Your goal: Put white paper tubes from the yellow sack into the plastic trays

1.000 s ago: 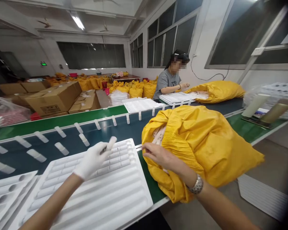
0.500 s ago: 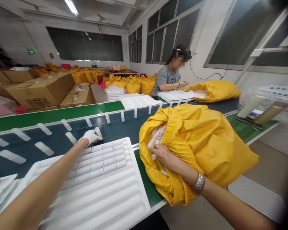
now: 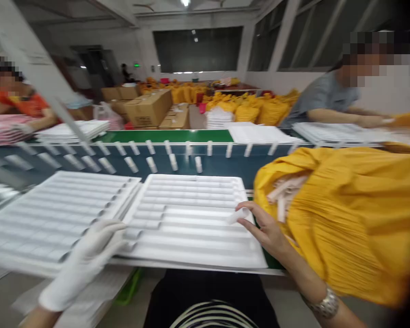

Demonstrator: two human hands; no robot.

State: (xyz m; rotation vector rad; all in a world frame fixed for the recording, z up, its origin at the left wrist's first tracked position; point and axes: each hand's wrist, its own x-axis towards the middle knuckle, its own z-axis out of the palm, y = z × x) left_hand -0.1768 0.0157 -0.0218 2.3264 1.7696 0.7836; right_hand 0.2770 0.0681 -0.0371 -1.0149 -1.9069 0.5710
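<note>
My left hand (image 3: pixel 94 246), in a white glove, is at the left end of a ridged white tray (image 3: pixel 205 262). Its fingers are closed at a short white tube (image 3: pixel 134 235) lying in one of the grooves; blur hides the exact grip. My bare right hand (image 3: pixel 259 223), with a metal watch on the wrist, pinches a white tube (image 3: pixel 238 216) between thumb and fingertips above the tray's right side. The far rows hold white tubes, while nearer grooves have tubes only toward the left. A yellow sack (image 3: pixel 355 218) at the right gapes with pale tubes (image 3: pixel 287 193) inside.
Another tray filled with tubes (image 3: pixel 61 205) lies at the left. Beyond runs a dark conveyor belt (image 3: pixel 222 171) carrying several white tubes. Co-workers sit across it, one in grey (image 3: pixel 324 98) and one in orange (image 3: pixel 30 107), beside stacked trays. Cartons (image 3: pixel 150 109) and yellow sacks stand behind.
The view has swung left. My left hand has left the belt for the near tray's left end. My right hand has come out of the yellow sack and now holds a tube over the tray.
</note>
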